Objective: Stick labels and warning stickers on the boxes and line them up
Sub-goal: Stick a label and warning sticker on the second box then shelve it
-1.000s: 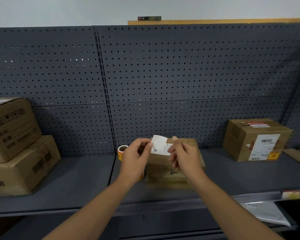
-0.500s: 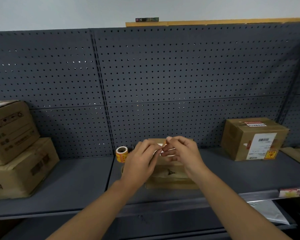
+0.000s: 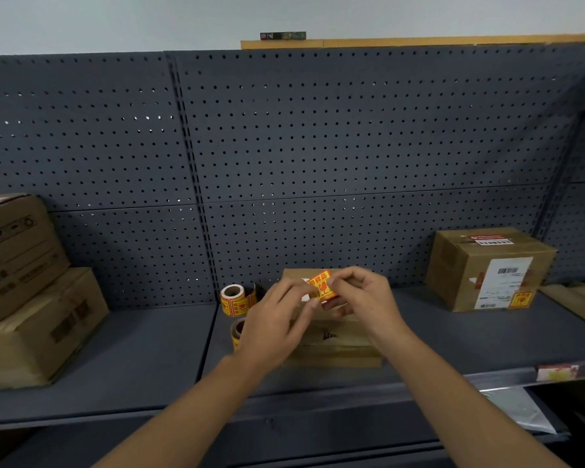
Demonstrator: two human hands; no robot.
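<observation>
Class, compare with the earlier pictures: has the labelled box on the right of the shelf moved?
No. The labelled box keeps its place against the pegboard and shelf; the small shift in frame is camera movement.

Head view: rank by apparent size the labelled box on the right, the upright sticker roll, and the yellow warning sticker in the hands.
1. Labelled box
2. Upright sticker roll and yellow warning sticker: look alike, not ranked.

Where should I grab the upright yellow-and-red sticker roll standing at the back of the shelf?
Probably pinch the upright yellow-and-red sticker roll across its flat side faces, coming from above: it stands on its curved edge, its core hole faces forward, and the loose tail trails right.
</observation>
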